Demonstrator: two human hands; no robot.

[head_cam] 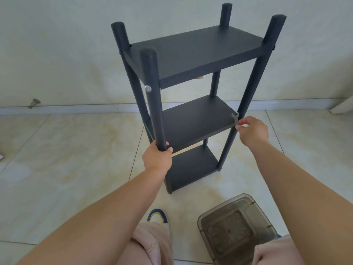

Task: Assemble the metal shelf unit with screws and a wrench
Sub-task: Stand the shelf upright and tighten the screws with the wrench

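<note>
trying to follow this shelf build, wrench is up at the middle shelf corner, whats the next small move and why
Probably turn the wrench to tighten the fastener there. The right hand pinches its lower end, its open jaw sits at the front right post by the middle shelf, and the left hand grips the front left post, steadying the unit.

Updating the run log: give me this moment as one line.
left hand: grips front post | right hand: pinches wrench at middle shelf corner | shelf unit: upright
</note>
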